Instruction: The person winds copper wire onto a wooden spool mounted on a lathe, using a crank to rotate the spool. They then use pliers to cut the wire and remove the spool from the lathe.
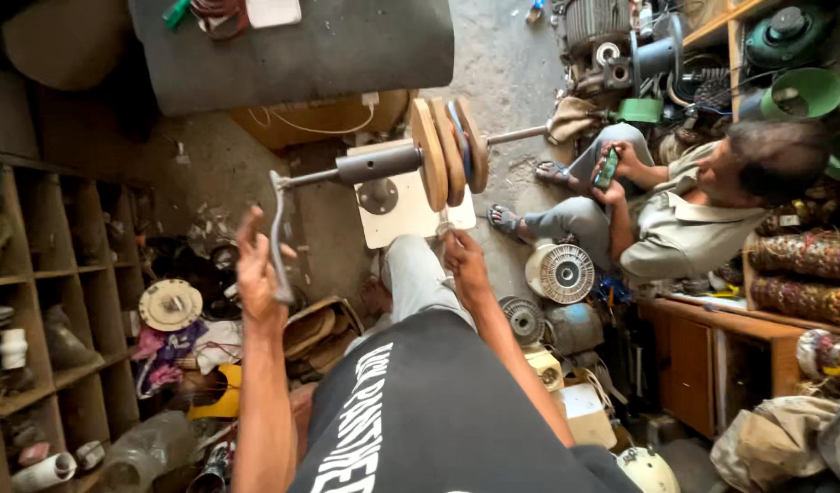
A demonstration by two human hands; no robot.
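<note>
A hand-cranked winding machine stands on a pale wooden base, its metal shaft carrying several round wooden discs. My left hand is by the bent metal crank handle, fingers spread around it, loosely touching. My right hand sits just below the discs with fingers pinched together, apparently on a thin wire I cannot make out clearly. My grey-trousered knee is under the base.
Another person sits at the right on the floor, holding a phone. Motor parts and fan covers lie around. Wooden shelves stand left, a dark table above, cabinets right.
</note>
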